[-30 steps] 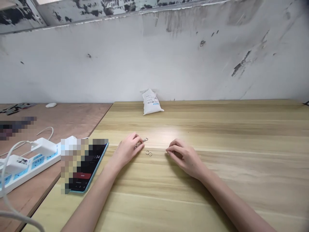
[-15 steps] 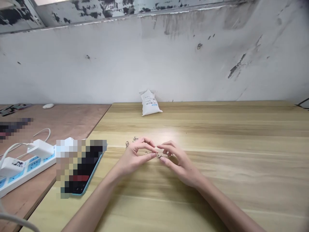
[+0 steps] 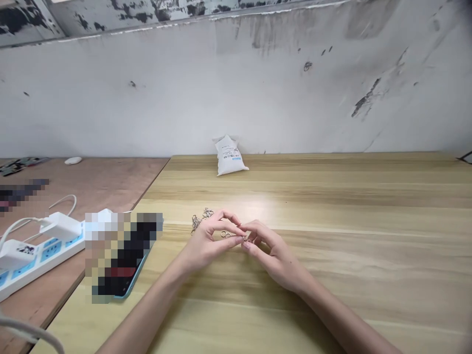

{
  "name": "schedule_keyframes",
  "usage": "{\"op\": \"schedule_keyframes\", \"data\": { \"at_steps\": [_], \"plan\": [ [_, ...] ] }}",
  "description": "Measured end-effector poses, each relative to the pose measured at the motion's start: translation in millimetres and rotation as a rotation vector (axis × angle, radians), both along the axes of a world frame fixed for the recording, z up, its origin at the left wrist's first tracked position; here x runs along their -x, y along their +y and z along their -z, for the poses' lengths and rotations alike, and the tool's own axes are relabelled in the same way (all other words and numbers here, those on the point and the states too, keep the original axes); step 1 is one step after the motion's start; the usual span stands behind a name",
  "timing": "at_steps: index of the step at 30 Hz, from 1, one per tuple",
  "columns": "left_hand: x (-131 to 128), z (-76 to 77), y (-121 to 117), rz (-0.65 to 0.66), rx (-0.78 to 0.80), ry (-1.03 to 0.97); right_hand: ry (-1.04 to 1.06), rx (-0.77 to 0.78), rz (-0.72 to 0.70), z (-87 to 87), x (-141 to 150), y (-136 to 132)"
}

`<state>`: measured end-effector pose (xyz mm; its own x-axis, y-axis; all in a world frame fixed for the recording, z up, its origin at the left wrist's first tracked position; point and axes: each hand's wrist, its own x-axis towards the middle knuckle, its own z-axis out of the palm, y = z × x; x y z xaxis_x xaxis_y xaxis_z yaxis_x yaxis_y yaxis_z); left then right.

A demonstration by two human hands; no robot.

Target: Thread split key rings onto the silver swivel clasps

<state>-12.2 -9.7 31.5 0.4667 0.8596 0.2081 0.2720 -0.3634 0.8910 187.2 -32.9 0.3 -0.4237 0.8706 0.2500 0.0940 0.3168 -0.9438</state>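
Over the wooden table my left hand (image 3: 212,241) and my right hand (image 3: 271,248) meet at the fingertips. Both thumbs and index fingers are closed on a small metal clasp (image 3: 244,238), mostly covered by the fingers, so its exact shape is hard to make out. Behind my left hand lies a little heap of silvery lobster clasps (image 3: 196,222), partly hidden by that hand. Small metal rings (image 3: 223,234) show on the table through the gap between my left thumb and index finger.
A white labelled packet (image 3: 230,158) rests near the wall. To the left lies a partly pixelated phone (image 3: 138,275) with a light-blue edge. A white power strip (image 3: 40,268) with plugged-in chargers and cables occupies the adjoining brown table (image 3: 110,179).
My right hand's fingertips have moved in against the left ones and curled more, covering more of the clasp. The view has shifted slightly, and more of the heap shows beside my left hand.
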Motion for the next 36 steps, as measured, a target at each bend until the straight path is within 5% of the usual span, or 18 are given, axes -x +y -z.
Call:
{"op": "schedule_keyframes", "data": {
  "at_steps": [4, 14, 19, 24, 31, 36],
  "plan": [
    [1, 1.6, 0, -0.018, -0.047, 0.062, 0.004, -0.021, -0.024, 1.8, 1, 0],
    [2, 7.6, 1, -0.005, -0.445, 0.283, -0.032, 0.068, 0.053, 0.6, -2, 3],
    [-1, 2.9, -1, -0.142, -0.192, 0.25, -0.077, -0.024, 0.091, 1.0, -2, 3],
    [-4, -1.5, 0, -0.089, 0.147, 0.126, -0.208, -0.272, 0.157, 2.9, -3, 4],
    [-9, 1.0, -1, -0.053, 0.229, 0.112, -0.649, -0.909, 0.266, 8.6, -4, 8],
    [-9, -0.1, -2, -0.043, 0.312, 0.092, -0.728, -1.048, 0.254, 9.9, -7, 10]
  ]
}}
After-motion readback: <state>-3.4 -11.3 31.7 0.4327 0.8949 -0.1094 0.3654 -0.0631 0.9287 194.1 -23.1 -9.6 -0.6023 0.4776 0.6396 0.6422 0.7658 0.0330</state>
